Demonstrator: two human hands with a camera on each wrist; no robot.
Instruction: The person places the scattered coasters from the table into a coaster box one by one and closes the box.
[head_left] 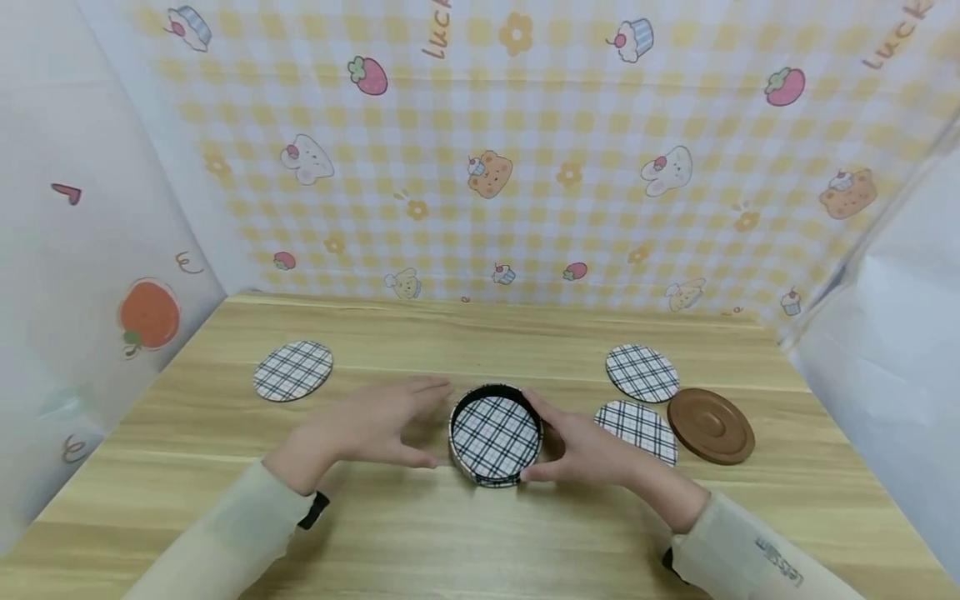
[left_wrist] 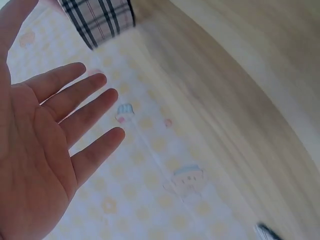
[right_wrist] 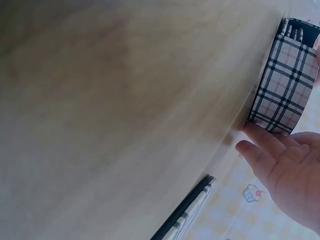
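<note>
One plaid holder (right_wrist: 285,82), one grip
Right hand (head_left: 588,448) clasps its side; left hand (head_left: 369,423), splayed, hovers just beside.

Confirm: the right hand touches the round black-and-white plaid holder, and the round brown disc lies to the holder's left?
Not quite: the head view shows the brown disc to the right of the holder, which the right hand does touch.

The bench (head_left: 480,343) offers passage behind the central plaid box (head_left: 495,391); two coasters (head_left: 642,372) and a brown disc (head_left: 711,426) obstruct lower right.
</note>
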